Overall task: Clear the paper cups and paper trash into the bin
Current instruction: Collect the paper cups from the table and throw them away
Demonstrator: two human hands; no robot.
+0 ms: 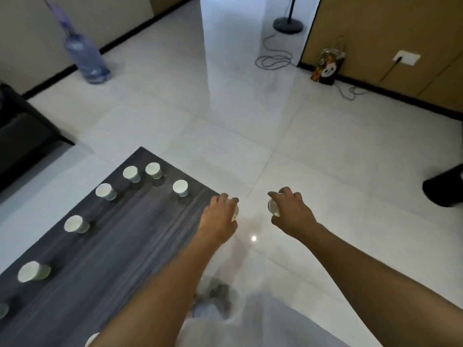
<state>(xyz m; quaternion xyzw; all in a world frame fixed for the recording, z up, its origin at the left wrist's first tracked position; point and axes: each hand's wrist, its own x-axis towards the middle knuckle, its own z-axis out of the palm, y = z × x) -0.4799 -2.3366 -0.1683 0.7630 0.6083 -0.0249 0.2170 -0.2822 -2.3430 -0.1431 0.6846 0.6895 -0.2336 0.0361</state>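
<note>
Mid-carry: left hand point(221, 212) and right hand point(288, 209) each gripping a paper cup, just past the table point(140, 221). Next, probably over to the dark bin point(444, 189), right of the table.

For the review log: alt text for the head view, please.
Both hands hold a paper cup each, left hand and right hand, over a white tiled floor. More cups stand on a dark table at left; a black bin sits at right.

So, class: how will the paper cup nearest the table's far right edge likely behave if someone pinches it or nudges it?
The paper cup looks thin-walled and apparently empty, so probably very light and easily crushed. Narrower at its base than its rim, it may tip if nudged high on the smooth table, and would likely roll in a curve.
</note>
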